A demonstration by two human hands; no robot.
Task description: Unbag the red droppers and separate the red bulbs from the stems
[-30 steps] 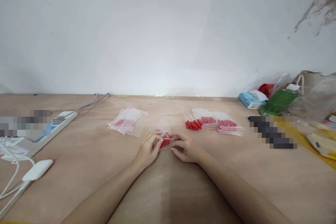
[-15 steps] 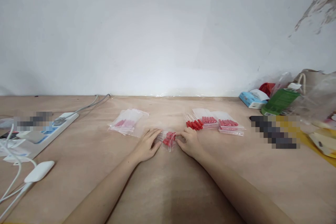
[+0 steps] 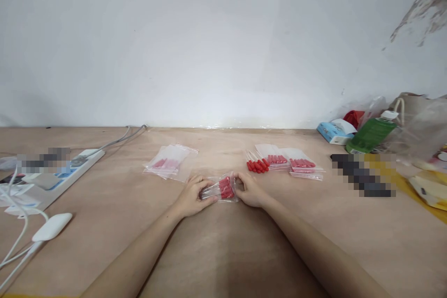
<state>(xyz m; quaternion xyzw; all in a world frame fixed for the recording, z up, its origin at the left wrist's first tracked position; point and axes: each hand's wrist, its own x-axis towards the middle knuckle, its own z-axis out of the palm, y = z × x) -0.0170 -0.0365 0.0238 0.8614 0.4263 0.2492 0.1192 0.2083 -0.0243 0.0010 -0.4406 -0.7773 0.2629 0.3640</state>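
A clear zip bag holding several thin sticks with red handles lies at the middle of the table, handles toward the right. My left hand curls around the bag's left end, thumb along the near edge and fingers along the far side. At its right end, my right hand grips the bag between thumb and fingers. Just beyond the right hand is a loose bunch of red-handled sticks. Filled zip bags and another filled stack lie beside it. Flat zip bags with pink marks lie beyond the left hand.
A white power strip with cables and a white plug-like piece occupy the left side. To the right are a tissue pack, a green bottle, plastic bags and a blurred dark object. A wall rises behind the table.
The zip bag has been turned and flattened, so the sticks now lie more sideways with handles to the right. My fingers have closed further around both ends of it.
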